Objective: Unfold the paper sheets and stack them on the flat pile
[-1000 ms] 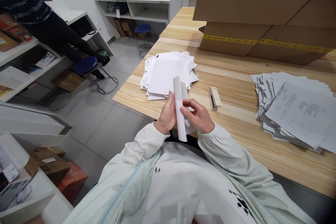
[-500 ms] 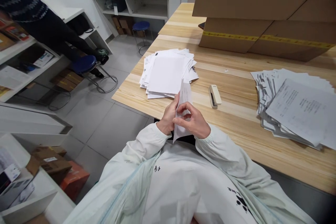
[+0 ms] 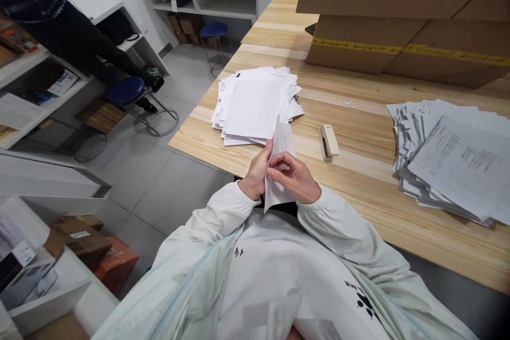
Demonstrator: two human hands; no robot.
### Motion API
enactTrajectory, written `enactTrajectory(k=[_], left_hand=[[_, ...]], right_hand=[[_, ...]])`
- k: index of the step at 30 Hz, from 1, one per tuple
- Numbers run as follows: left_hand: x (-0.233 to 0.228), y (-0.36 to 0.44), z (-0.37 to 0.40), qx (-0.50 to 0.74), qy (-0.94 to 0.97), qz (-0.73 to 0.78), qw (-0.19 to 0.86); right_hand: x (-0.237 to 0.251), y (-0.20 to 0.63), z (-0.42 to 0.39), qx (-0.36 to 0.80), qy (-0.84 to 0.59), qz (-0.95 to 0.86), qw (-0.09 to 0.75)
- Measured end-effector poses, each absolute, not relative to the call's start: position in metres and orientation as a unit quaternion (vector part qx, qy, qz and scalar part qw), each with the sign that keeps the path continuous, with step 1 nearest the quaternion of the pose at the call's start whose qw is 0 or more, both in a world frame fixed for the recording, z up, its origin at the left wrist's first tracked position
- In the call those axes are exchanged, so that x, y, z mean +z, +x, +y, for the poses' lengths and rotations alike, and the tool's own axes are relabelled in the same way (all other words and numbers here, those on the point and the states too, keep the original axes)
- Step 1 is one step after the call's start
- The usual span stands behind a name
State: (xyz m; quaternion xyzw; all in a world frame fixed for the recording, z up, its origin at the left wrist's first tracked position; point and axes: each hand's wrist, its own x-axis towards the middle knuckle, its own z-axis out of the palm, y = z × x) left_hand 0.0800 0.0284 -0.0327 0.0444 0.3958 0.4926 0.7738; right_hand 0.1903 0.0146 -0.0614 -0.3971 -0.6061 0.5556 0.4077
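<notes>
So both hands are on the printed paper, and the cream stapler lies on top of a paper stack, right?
No: the cream stapler lies on the wooden table, between one paper stack and the other, as the head view shows. The left hand and right hand are indeed on the printed paper.

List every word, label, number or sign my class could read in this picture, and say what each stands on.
"LME", apparently: on the white shirt, perhaps incomplete.
Mark on the shirt's other side: unclear.
Print on the held sheet, left paper stack and right paper stack: too small.
Yellow tape and brown box's label: too blurred.
</notes>
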Motion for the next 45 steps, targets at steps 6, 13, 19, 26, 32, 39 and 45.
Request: enactTrajectory(k=[6,13,19,26,32,39,45], left_hand=[[-0.029,0.068,0.014,0.497,0.115,0.318,0.799],[-0.045,0.026,-0.003,0.535,0.261,0.473,0.65],[-0.048,-0.004,0.014,0.651,0.245,0.498,0.517],[-0.057,0.032,0.021,0.627,0.44,0.511,0.39],[-0.065,0.044,0.012,0.628,0.465,0.473,0.407],[-0.056,0.04,0.008,0.619,0.486,0.478,0.39],[-0.058,0.056,-0.004,0.588,0.513,0.521,0.345]], right_hand=[[-0.072,0.192,0.017,0.525,-0.43,-0.597,0.429],[-0.068,0.202,0.016,0.387,-0.456,-0.654,0.463],[-0.059,0.237,0.005,0.475,-0.41,-0.579,0.52],[-0.082,0.201,-0.012,0.547,-0.414,-0.54,0.487],[-0.081,0.195,-0.002,0.465,-0.483,-0.456,0.585],[-0.086,0.213,0.012,0.57,-0.478,-0.307,0.594],[-0.091,0.212,0.008,0.48,-0.532,-0.369,0.592]])
